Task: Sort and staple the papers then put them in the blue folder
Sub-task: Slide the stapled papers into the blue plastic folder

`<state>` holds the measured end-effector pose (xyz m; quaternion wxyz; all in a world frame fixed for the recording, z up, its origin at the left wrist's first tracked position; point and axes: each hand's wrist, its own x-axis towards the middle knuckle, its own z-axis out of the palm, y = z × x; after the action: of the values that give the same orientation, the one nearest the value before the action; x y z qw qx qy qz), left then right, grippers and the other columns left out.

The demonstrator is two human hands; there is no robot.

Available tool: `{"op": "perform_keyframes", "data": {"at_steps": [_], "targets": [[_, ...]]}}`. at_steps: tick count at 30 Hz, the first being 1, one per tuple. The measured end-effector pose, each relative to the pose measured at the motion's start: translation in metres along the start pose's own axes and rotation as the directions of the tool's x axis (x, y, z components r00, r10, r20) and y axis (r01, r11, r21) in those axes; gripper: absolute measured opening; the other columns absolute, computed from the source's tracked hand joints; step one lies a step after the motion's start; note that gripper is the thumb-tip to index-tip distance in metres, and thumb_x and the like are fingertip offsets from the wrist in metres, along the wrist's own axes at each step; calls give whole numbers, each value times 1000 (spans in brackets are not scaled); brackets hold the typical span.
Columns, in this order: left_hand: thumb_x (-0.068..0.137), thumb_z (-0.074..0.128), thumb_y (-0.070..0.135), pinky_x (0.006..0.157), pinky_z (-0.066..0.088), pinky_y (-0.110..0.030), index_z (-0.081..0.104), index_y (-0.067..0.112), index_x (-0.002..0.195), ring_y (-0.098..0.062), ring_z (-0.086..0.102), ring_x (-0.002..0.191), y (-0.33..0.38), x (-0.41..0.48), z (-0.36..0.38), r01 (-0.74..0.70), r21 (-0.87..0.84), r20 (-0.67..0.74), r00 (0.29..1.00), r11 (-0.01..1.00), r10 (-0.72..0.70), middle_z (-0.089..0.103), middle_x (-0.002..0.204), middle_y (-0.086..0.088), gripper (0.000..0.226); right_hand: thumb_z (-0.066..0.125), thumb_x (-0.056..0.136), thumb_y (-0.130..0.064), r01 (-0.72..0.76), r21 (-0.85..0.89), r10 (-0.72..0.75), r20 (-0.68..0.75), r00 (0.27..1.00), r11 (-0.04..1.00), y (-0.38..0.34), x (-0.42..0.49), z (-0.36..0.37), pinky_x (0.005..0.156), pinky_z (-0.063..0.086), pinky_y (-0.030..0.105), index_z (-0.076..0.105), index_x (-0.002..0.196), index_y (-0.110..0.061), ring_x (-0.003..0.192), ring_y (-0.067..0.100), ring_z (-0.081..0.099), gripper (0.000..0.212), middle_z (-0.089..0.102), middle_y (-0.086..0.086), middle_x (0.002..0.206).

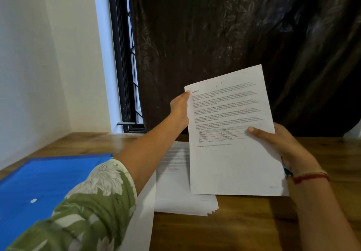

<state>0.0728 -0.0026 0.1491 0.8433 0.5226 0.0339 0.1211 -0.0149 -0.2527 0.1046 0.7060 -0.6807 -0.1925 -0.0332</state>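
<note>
From my remote seat, the dark curtain [234, 26] fills most of the far side. A white wall [39, 55] and a barred window [125, 55] stand to its left. Below runs the wooden table [254, 221]. The blue folder [45, 182] lies flat at its left end, and my view of the near corner is cut off by the floral sleeve [88, 202] of the left arm.

A fanned stack of papers [175, 192] lies on the table at centre. The forearm hides part of it, and so do the held papers [234, 163], which are raised and tilted above it with the printed side toward me.

The right hand [281, 143] grips their right edge, thumb pressed on the front and fingers curled behind. The left hand [179, 110] is at the upper left corner. Its thumb tip is on the page, while its other fingers are hidden behind the sheet, so I cannot tell how they lie. A red thread [310, 177] circles the right wrist.
</note>
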Motion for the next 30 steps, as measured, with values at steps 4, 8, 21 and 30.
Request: {"op": "perform_keyframes", "data": {"at_steps": [4,8,21,30], "targets": [[91,66,33,44,46,-19,66,6,108,-12,69,66,23,-14,14,-156,157,66,987,975,147,74,98,-6,32,64,87,-12,31,31,-29,-63,998,999,-14,-2,-1,73,60,34,66,109,-16,89,21,73,22,75,4,104],[92,64,27,50,49,-22,66,8,102,-18,72,78,49,-30,18,-175,178,42,984,968,171,75,93,-5,22,70,70,-27,-65,152,55,69,996,986,-22,-8,0,63,60,33,66,111,-17,92,26,73,42,72,8,111],[96,52,5,78,56,-43,55,-1,120,-32,67,98,24,-72,-115,169,335,-230,969,927,-93,67,110,-18,25,52,94,-3,-392,41,363,301,882,919,44,9,65,63,60,36,61,119,-8,89,29,73,27,74,12,105],[94,56,21,60,49,-25,64,10,83,-20,61,72,40,-118,-209,164,721,-227,974,673,6,66,83,-4,17,82,71,-32,-456,-64,453,300,839,887,77,4,75,105,38,63,67,118,-27,114,40,62,49,65,9,127]]}}
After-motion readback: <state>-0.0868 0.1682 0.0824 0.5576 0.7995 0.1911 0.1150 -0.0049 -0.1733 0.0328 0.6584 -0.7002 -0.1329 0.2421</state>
